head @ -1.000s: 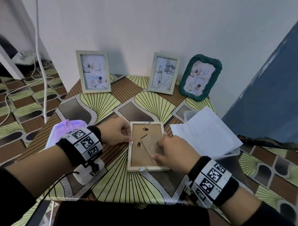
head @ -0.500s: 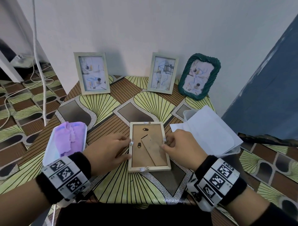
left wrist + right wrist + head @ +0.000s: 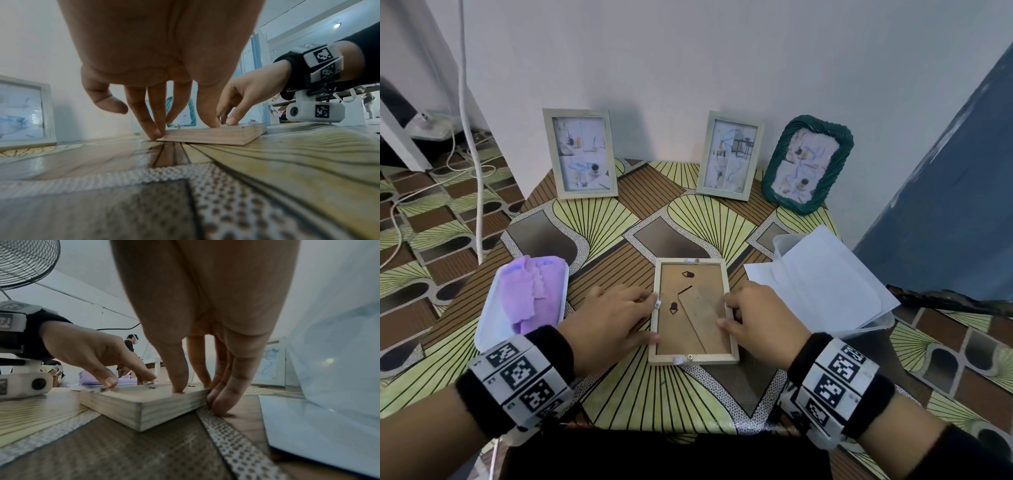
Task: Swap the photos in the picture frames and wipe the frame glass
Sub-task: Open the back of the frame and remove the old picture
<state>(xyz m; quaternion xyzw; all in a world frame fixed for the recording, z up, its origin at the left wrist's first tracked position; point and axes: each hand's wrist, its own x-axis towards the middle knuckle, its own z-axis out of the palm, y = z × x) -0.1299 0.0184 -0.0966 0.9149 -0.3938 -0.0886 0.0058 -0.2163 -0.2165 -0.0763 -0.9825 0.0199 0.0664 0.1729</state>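
Observation:
A light wooden picture frame lies face down at the table's middle, its brown backboard and folded stand facing up. My left hand sits at its left rim; straight fingers touch the rim beside a small white tab. In the left wrist view the left hand has its fingers down at the frame edge and its thumb on top. My right hand is at the right rim. Its thumb presses on the frame, the other fingers standing on the table beside the rim.
Three photo frames stand against the back wall: a pale one, a second pale one and a green woven one. A purple cloth lies in a white tray at the left. White sheets cover a clear box at the right.
My right hand slid off the backboard's lower part to the frame's right rim. My left arm drew back, uncovering the purple cloth, its fingers staying at the left rim.

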